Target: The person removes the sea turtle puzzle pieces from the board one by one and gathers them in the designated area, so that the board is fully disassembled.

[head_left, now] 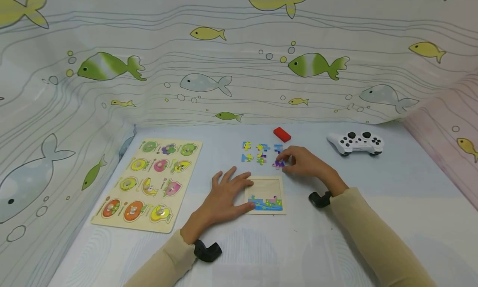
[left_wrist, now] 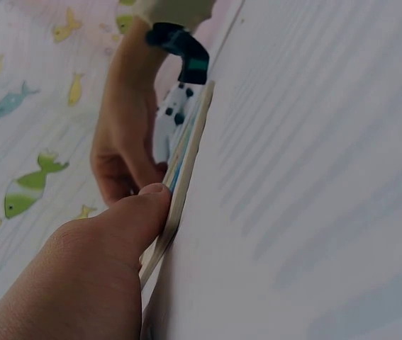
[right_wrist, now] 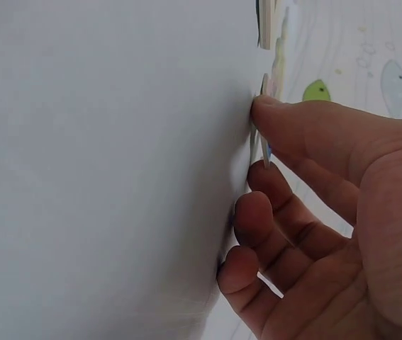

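A small wooden puzzle frame lies flat in the head view, its lower part filled with blue, green and pink pieces. My left hand rests at its left side with fingers spread. In the left wrist view the thumb of the left hand touches the frame's edge. Beyond the frame, my right hand pinches a purple puzzle piece at the table. The right wrist view shows this piece edge-on between the thumb and fingers of the right hand.
Several loose puzzle pieces lie behind the frame, with a red block past them. On the left is a wooden fruit board. A white game controller stands at the back right, before the fish-patterned wall.
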Demonstrator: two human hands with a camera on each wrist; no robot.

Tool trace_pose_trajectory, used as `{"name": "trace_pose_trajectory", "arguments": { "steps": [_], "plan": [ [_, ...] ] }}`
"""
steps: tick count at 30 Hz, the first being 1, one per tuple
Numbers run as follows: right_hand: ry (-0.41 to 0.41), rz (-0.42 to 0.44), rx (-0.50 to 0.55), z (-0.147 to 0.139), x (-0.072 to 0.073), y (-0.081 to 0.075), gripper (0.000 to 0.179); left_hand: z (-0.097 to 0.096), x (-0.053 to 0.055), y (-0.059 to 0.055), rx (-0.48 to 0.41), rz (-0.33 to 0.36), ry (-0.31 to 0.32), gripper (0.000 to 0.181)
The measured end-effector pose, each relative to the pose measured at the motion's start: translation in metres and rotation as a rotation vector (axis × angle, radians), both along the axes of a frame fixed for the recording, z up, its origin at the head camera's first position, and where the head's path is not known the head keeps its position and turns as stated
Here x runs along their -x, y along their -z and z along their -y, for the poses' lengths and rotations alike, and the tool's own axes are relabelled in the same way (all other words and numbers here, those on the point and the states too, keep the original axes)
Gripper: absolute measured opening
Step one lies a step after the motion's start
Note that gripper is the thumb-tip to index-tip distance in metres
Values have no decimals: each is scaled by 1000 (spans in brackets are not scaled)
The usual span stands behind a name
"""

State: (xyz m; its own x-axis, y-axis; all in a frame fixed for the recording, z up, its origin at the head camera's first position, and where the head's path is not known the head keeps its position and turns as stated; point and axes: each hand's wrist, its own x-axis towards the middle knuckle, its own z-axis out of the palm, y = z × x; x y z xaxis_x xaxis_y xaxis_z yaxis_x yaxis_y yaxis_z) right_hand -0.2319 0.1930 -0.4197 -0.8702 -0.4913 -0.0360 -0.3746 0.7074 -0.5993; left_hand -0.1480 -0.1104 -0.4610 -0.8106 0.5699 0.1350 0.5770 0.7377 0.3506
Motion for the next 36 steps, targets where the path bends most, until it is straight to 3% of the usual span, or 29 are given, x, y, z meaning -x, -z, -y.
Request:
{"name": "trace_pose_trajectory", "arguments": {
  "steps": [21, 36],
  "plan": [
    [43, 105, -20, 5, 19, 2, 32, -1, -1, -1, -3, -14, 3, 60],
    [89, 103, 7, 5, 19, 5, 34, -1, -1, -2, -3, -16, 5, 59]
  ]
}}
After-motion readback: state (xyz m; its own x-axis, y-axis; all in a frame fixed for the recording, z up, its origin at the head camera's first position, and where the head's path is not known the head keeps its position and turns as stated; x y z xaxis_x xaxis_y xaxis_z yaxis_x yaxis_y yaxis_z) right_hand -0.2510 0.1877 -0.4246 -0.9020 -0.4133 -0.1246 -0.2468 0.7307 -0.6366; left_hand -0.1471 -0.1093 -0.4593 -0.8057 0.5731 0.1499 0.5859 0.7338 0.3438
